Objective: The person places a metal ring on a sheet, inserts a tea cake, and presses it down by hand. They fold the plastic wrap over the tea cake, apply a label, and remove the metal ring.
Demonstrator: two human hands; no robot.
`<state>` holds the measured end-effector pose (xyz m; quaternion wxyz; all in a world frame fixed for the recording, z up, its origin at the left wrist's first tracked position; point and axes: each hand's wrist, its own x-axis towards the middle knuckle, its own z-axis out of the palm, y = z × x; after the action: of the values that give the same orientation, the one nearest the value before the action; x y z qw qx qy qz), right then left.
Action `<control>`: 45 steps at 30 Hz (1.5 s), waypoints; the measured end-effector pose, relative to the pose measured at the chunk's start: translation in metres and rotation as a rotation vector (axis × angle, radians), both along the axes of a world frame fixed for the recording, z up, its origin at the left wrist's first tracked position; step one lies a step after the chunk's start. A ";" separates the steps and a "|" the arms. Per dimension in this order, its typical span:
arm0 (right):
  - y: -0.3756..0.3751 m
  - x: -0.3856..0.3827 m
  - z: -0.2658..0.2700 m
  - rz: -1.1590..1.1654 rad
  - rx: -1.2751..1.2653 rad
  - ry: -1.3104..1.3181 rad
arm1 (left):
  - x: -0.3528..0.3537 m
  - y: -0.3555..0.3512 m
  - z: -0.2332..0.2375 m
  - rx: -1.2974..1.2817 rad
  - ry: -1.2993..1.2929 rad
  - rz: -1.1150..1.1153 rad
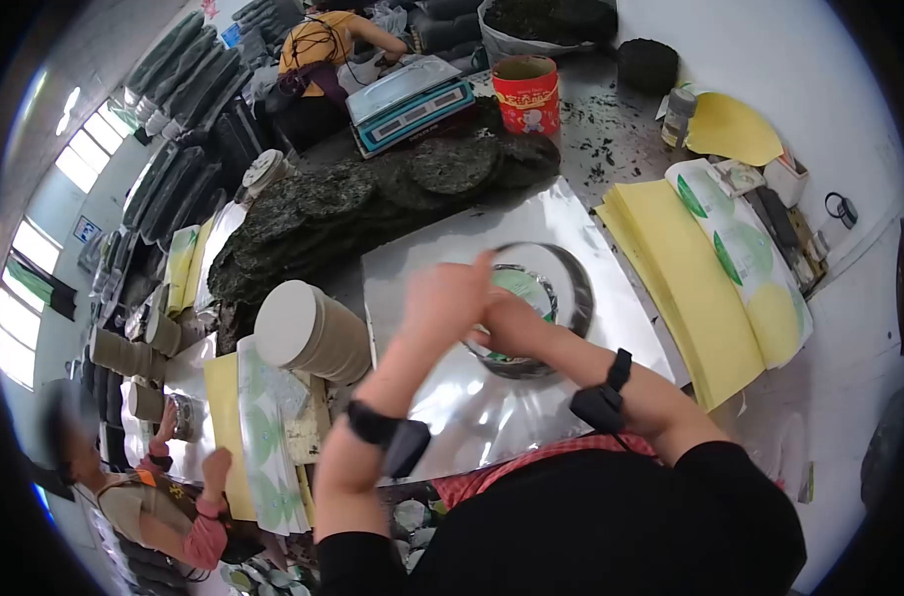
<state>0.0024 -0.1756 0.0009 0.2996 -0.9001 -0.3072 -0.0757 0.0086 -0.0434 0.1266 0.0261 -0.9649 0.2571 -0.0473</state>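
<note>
On the shiny metal sheet (412, 238) lies a dark round ring (577, 288) with a green and white printed round piece (527, 288) inside it. Both hands are over the ring's left part, close together and crossing. My left hand (444, 306) is blurred by motion, and what it holds, if anything, cannot be made out. My right hand (511, 323) is beside it, over the printed piece, with its fingers mostly hidden behind the left hand. A stack of round grey discs (318, 333) stands to the left of my left forearm.
Dark flat round cakes (343, 199) are piled behind the sheet, near a scale (412, 104) and red bucket (527, 97). Yellow sheets (685, 288) and printed wrappers (745, 253) lie right. Other people work at lower left (159, 497) and at the back (318, 50).
</note>
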 end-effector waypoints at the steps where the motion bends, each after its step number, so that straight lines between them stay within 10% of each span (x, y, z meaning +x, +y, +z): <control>1: -0.012 -0.006 0.044 0.039 0.187 -0.082 | 0.007 0.018 0.021 0.101 0.008 0.070; 3: -0.034 0.010 0.071 -0.054 0.768 -0.030 | 0.027 0.083 0.029 -0.321 0.129 0.224; 6: -0.112 0.073 0.041 -0.405 0.251 0.772 | 0.009 0.175 0.027 -0.480 0.071 0.340; 9: -0.016 0.042 -0.085 0.294 0.875 1.186 | -0.004 0.190 0.015 -0.594 0.167 0.483; 10: 0.039 0.032 -0.132 0.332 0.276 0.911 | -0.002 0.174 0.015 -0.528 0.184 0.514; 12: 0.126 -0.061 -0.062 0.833 -0.165 0.972 | 0.016 0.148 -0.009 -0.293 0.148 0.447; 15: 0.151 -0.146 -0.023 1.780 -0.165 0.877 | 0.033 0.099 -0.062 -0.149 0.190 0.339; 16: 0.141 -0.128 0.025 1.764 -0.309 0.870 | 0.039 0.095 -0.106 -0.180 0.197 0.269; 19: 0.074 -0.028 0.039 1.185 0.321 0.780 | 0.011 0.103 -0.198 -0.721 0.209 0.287; 22: -0.027 0.048 0.010 -0.004 0.215 0.259 | -0.035 0.155 -0.200 -0.986 0.585 0.223; 27: -0.087 0.050 -0.136 -0.018 0.097 0.360 | -0.075 0.229 -0.155 -0.341 0.454 -0.372; 29: -0.075 0.036 -0.123 -0.130 0.335 0.511 | -0.113 0.253 -0.285 -0.587 0.621 -0.077; 31: -0.073 0.036 -0.129 -0.183 0.457 0.528 | -0.169 0.193 -0.179 -0.696 0.159 -0.266; 34: -0.053 0.018 -0.080 -0.120 0.868 0.706 | -0.170 0.190 -0.196 -0.720 0.206 -0.120; 39: -0.098 0.044 -0.057 -0.121 0.576 0.399 | -0.139 0.180 -0.190 -0.494 0.409 -0.030; 41: -0.076 0.015 -0.009 -0.174 0.941 0.833 | -0.112 0.164 -0.114 -0.436 0.854 0.087; 45: -0.091 0.023 -0.055 -0.066 0.881 0.861 | -0.115 0.184 -0.147 -0.303 0.516 -0.503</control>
<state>0.0253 -0.2664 -0.0545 0.7378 -0.6506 -0.0706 0.1654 -0.1066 0.1402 -0.0208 -0.1949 -0.8447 0.4739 0.1547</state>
